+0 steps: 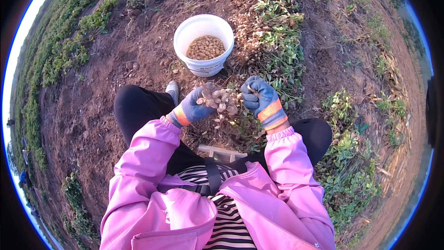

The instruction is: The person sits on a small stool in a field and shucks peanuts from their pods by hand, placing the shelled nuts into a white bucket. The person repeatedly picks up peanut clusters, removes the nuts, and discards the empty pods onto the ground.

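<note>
In the middle of the view, my left hand [197,107], in a blue work glove with an orange cuff band, grips a bunch of peanut pods [222,101] caked with soil. My right hand [258,97], gloved alike, is closed just to the right of the bunch. A pale piece that looks like a peanut pod [252,90] shows between its curled fingers. Beyond both hands a white plastic bucket [204,66] stands on the soil, with loose peanuts [206,48] covering its bottom. Its side bears printing.
A row of pulled peanut plants [282,38] runs along the bucket's right side, pods facing left. More plants [347,173] lie beside my right knee. Between my legs is part of a wooden stool [222,153]. Green crop rows [31,111] line the far left.
</note>
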`<state>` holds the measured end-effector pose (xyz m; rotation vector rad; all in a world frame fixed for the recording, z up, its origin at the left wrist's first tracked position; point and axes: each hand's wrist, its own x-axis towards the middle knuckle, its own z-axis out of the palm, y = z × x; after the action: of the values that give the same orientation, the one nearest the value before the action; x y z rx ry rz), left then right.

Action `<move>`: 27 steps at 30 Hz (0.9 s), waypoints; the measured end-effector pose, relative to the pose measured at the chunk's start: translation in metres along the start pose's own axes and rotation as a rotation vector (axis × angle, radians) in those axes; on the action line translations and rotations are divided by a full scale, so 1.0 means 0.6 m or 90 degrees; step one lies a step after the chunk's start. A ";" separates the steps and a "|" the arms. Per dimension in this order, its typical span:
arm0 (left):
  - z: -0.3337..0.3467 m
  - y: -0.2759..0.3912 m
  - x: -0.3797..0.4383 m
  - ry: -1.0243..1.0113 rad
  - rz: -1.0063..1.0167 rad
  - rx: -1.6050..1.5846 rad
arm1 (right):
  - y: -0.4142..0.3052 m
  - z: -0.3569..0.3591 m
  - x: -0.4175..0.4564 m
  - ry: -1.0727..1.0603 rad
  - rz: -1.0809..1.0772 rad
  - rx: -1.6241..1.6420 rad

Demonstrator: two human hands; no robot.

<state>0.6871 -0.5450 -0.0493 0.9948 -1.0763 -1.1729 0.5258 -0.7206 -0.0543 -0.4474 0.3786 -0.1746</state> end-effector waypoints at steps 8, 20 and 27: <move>-0.011 -0.026 -0.007 0.041 -0.002 -0.065 | 0.031 0.013 -0.008 0.115 -0.088 -0.311; -0.010 -0.008 0.010 -0.073 -0.095 -0.025 | 0.037 0.006 -0.001 -0.070 0.021 -0.363; -0.005 -0.005 0.004 -0.043 -0.131 -0.038 | 0.029 0.011 -0.004 -0.028 -0.045 -0.560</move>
<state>0.6893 -0.5474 -0.0525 1.0438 -1.0021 -1.4064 0.5277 -0.7021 -0.0561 -1.3295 0.3847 -0.0570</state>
